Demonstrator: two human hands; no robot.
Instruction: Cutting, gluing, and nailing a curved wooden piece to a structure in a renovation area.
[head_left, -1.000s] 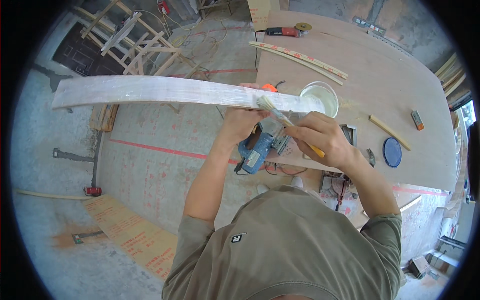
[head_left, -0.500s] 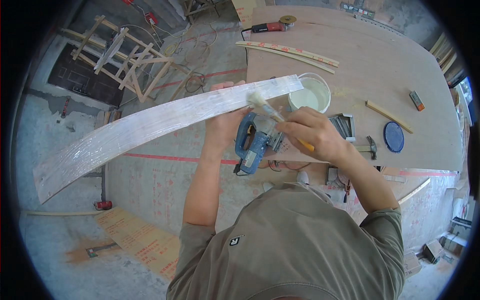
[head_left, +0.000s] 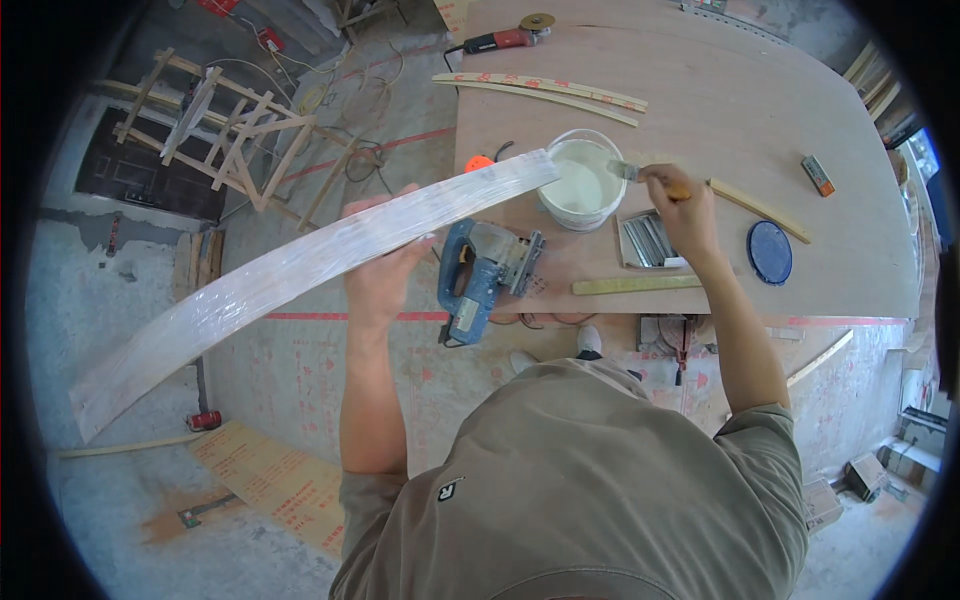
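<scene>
Here's the left hand, clamped around a long, flat board with a glossy whitish coating, fingers over the far edge, thumb by the near one. The board slants through the air, its left end well off the pale brown worktable, its right end overlapping the bucket's left rim in this view; whether they touch, I can't tell. Over on the right, the right hand closes around a wooden-handled paintbrush, bristles at the opposite rim.

The danger? That long overhang could twist the board in a one-handed grip, especially if the coating is slick, and a swinging end could knock the bucket. A loaded brush might also drip on the metal strips.

Now the containers: the round, whitish plastic bucket holds a pale, creamy liquid, its surface below the rim. Just beside it, a small open box carries grey metal strips.
</scene>
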